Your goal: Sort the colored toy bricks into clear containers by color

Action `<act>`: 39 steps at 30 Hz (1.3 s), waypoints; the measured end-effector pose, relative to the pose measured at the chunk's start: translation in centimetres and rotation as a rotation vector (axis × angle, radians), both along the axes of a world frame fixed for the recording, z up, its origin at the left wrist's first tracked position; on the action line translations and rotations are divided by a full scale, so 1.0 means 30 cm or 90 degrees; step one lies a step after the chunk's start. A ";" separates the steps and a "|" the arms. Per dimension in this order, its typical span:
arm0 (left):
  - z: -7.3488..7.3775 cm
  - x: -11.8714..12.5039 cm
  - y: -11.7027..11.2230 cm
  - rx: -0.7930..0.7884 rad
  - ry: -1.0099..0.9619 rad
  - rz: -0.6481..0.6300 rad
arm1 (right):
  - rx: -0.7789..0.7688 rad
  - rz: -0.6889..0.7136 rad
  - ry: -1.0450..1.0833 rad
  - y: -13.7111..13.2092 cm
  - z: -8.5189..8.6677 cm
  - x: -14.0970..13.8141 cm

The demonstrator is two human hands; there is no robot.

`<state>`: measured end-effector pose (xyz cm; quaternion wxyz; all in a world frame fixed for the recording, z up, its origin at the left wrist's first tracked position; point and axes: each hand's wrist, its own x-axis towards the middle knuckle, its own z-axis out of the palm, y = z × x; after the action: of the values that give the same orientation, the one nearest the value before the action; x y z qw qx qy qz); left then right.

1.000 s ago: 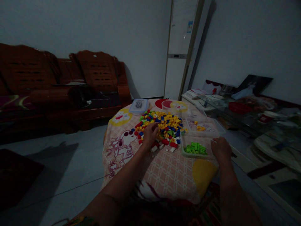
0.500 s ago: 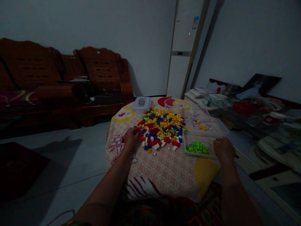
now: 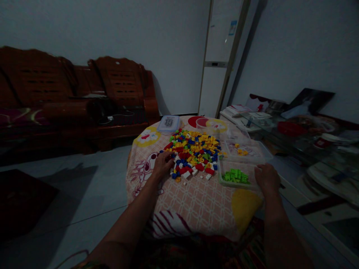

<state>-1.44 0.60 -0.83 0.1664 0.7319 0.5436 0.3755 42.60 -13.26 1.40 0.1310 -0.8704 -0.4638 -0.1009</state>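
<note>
A heap of small coloured bricks [image 3: 195,151] in yellow, red, blue, green and white lies on a round table under a patterned cloth [image 3: 196,203]. My left hand [image 3: 162,164] rests at the heap's left edge, fingers curled among the bricks; what it holds is hidden. My right hand [image 3: 266,177] grips the right rim of a clear tray [image 3: 221,179] that holds green bricks [image 3: 235,175]. Behind it stands a second clear tray [image 3: 259,149] with a few yellow bricks [image 3: 240,151].
A lidded clear box [image 3: 168,123] and a round clear tub [image 3: 203,122] sit at the table's far side. A wooden sofa [image 3: 84,101] stands to the left, a tall white air conditioner [image 3: 215,74] behind, a cluttered glass table [image 3: 308,138] to the right.
My left hand drew back from the middle of the heap to its left edge, then moved slightly right into the bricks. The right hand stayed on the green-brick tray.
</note>
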 end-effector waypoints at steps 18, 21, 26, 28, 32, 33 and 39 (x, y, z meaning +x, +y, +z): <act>0.064 0.213 -0.064 0.066 0.146 -0.082 | 0.002 -0.002 -0.002 -0.002 0.001 0.000; 0.076 0.242 -0.060 0.038 0.162 -0.066 | 0.002 0.000 -0.004 -0.004 0.004 -0.004; 0.105 0.250 -0.045 0.030 0.168 -0.041 | 0.009 0.011 -0.006 -0.007 0.003 -0.009; 0.120 0.261 -0.037 0.035 0.132 -0.031 | 0.014 0.014 -0.013 -0.006 0.001 -0.009; 0.144 0.327 -0.025 0.024 0.018 -0.072 | 0.009 0.005 -0.022 -0.003 0.003 -0.010; 0.148 0.354 -0.023 0.018 -0.010 -0.096 | 0.004 0.004 -0.023 -0.002 0.005 -0.011; 0.158 0.604 0.000 -0.091 -0.185 -0.236 | -0.009 0.006 -0.026 -0.001 0.006 -0.008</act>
<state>16.68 0.59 3.91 0.3599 0.7442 0.3954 0.4004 42.36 -13.29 1.59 0.1153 -0.8669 -0.4712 -0.1149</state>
